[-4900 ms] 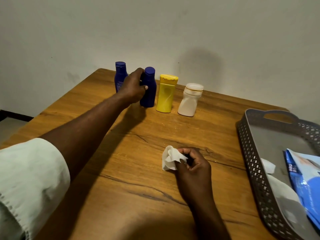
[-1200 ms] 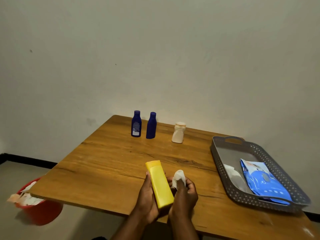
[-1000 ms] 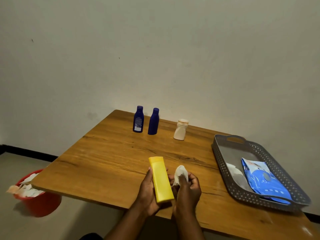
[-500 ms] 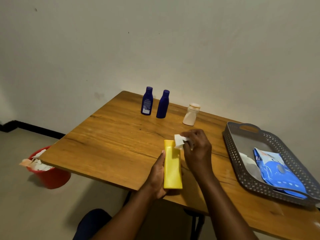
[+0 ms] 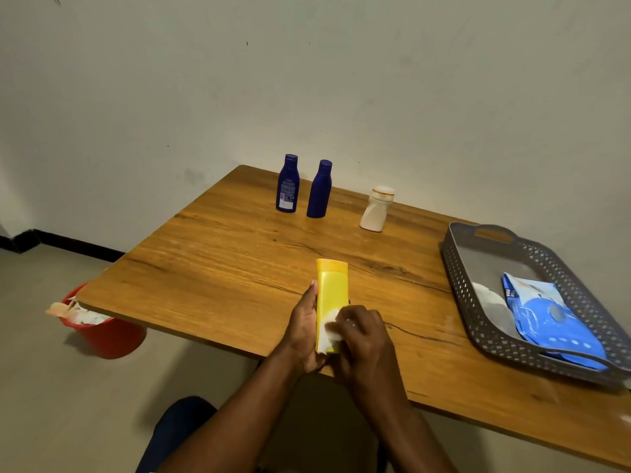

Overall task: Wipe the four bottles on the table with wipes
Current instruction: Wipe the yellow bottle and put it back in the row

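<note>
Bottles: two smooth blue plastic ones, the left blue bottle [image 5: 287, 184] with a pale label too small to read and the right blue bottle [image 5: 319, 189] plain, stand at the wooden table's [image 5: 218, 268] far edge. The left hand [image 5: 305, 331] grips the flat yellow bottle [image 5: 331, 295] over the near edge; the right hand [image 5: 362, 339] presses a crumpled white wipe [image 5: 330, 331] against it. A squat cream bottle [image 5: 376, 209] stands farther right.

Wood-grain table [image 5: 218, 268] — perforated plastic tray [image 5: 457, 268]

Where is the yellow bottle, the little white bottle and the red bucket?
yellow bottle [image 5: 332, 285]: head view, on its upper body above the hands.
white bottle [image 5: 374, 213]: head view, on the middle of its body.
red bucket [image 5: 106, 336]: head view, on its outer wall below the table edge.
</note>
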